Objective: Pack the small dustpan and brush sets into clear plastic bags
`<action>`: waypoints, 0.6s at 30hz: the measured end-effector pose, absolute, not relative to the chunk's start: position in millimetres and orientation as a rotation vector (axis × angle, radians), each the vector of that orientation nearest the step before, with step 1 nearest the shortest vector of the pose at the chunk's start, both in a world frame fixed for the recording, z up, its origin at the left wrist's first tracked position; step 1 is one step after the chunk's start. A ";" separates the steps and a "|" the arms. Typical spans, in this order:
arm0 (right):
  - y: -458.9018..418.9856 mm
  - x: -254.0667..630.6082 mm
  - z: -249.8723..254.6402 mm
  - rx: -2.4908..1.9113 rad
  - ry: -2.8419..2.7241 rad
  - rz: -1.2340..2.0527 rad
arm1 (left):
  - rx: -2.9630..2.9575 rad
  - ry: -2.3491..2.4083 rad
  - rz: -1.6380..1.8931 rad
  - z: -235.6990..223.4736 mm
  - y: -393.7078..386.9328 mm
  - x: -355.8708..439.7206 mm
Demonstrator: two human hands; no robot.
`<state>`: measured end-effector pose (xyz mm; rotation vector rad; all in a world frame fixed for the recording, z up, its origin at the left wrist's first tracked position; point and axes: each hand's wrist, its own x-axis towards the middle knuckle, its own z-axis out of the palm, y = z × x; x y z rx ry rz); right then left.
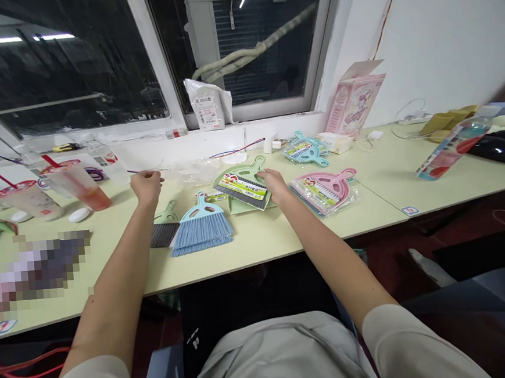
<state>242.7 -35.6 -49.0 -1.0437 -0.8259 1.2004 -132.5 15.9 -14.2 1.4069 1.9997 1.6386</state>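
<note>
My left hand (pixel 146 185) is closed in a pinch on a clear plastic wrapper (pixel 190 172) that lies crumpled toward the window side of the table. My right hand (pixel 275 186) grips the right edge of a green dustpan set (pixel 243 187) with a dark brush and a printed label on it. A loose blue hand broom (pixel 202 227) lies flat just in front of the two hands. A small green-handled dark brush (pixel 164 226) lies to its left.
A wrapped pink dustpan set (pixel 322 190) lies right of my right hand, a teal one (pixel 305 149) behind it. Two plastic cups of red drink (pixel 77 184) stand at the left. A pink box (pixel 353 102) leans on the wall. The pale green table (pixel 282 233) has a seam at the right.
</note>
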 end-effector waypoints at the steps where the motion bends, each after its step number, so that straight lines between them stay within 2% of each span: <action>1: -35.5 242.8 -48.9 -1.037 -0.821 1.206 | 1.318 1.898 1.687 -17.5 11.8 -132.6; 4: -33.2 243.1 -50.3 -1.034 -0.818 1.213 | 1.169 1.715 1.692 -27.1 -7.8 -128.4; 8: -29.8 239.4 -52.2 -1.066 -0.790 1.204 | 1.190 1.699 1.528 -34.8 -34.9 -122.6; 11: -29.3 229.6 -47.6 -1.031 -0.782 1.234 | 1.332 1.852 1.440 -35.5 -44.3 -124.5; 14: -27.2 210.5 -34.8 -0.999 -0.809 1.242 | 1.519 2.080 1.598 -31.7 -48.5 -126.2; 16: -23.3 190.7 -23.4 -0.984 -0.835 1.259 | 1.531 1.942 1.777 -26.8 -52.5 -122.1; 18: -18.3 165.1 -12.7 -0.983 -0.857 1.295 | 1.382 1.578 1.780 -20.9 -57.7 -113.1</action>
